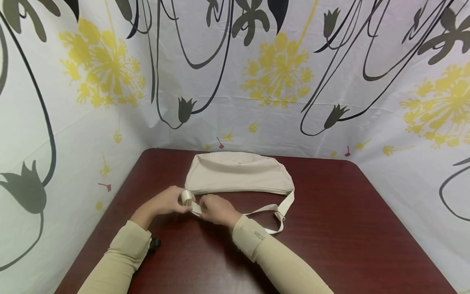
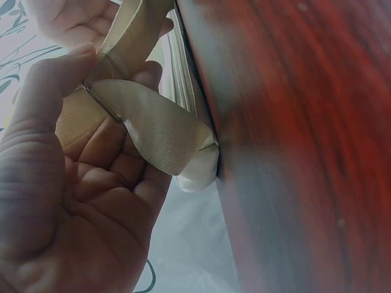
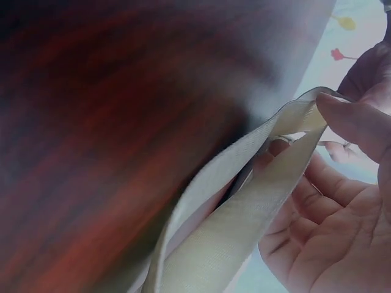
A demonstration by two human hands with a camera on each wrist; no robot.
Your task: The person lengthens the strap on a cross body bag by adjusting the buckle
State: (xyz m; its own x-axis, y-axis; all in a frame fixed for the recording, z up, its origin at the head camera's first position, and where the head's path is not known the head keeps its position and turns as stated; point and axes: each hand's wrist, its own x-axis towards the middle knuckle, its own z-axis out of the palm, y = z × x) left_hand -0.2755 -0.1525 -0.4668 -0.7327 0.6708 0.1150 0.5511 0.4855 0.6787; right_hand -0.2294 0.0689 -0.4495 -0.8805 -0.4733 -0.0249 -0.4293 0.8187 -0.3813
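A cream shoulder bag (image 1: 238, 173) lies at the back of the table, its zipper edge towards me. Its webbing strap (image 1: 288, 201) loops out in front of it. At the bag's left corner my left hand (image 1: 168, 202) pinches the strap beside a thin metal slider (image 2: 101, 101), with thumb and fingers around the webbing. Close to its right, my right hand (image 1: 219, 210) pinches another stretch of strap, which hangs as a doubled loop (image 3: 214, 241) in the right wrist view. A second metal fitting (image 1: 280, 214) sits on the strap at the right.
The dark red-brown table (image 1: 330, 228) has a rounded far edge against a white cloth (image 1: 220, 122) printed with flowers. Beside my left sleeve lies a small black object (image 1: 154, 244), partly hidden; its kind cannot be made out.
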